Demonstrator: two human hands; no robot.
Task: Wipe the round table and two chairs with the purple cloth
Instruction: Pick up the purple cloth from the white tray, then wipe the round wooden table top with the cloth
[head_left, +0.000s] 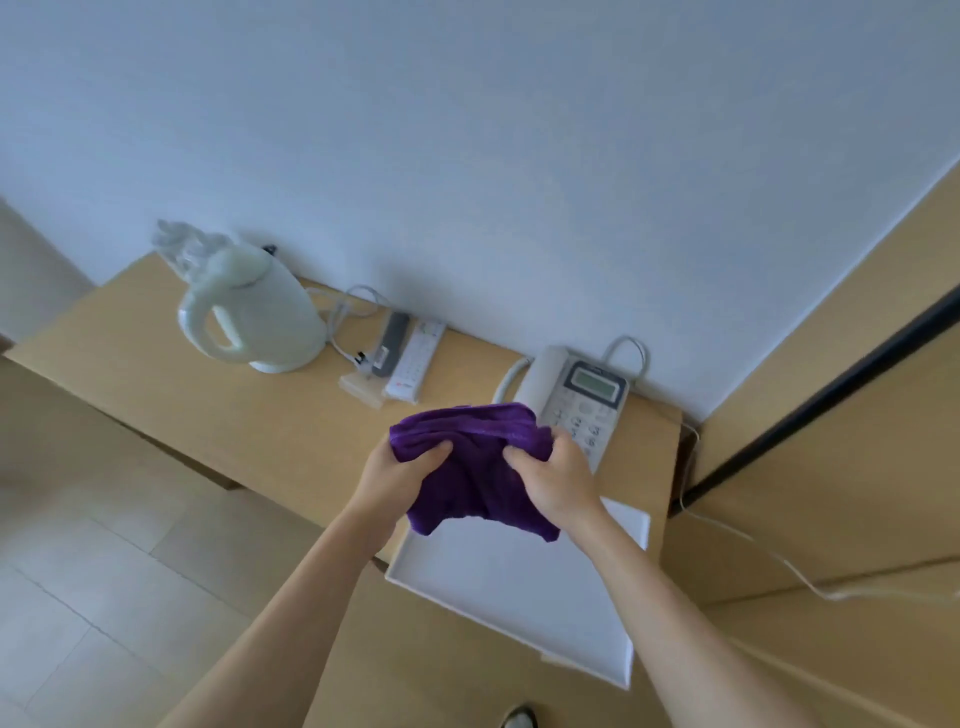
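Gripping the purple cloth (475, 467) with curled fingers, left hand (397, 480) and right hand (558, 480) hold it above a white tray (519, 597); no writing legible.

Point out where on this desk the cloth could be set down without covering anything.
Bare wood lies in front of the kettle, left of the white tray and the remotes. The back strip is crowded with cables and the phone. Both hands grip the purple cloth.

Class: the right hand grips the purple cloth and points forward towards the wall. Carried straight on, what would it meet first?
Probably the telephone, just beyond the right hand and purple cloth; depth is unclear.
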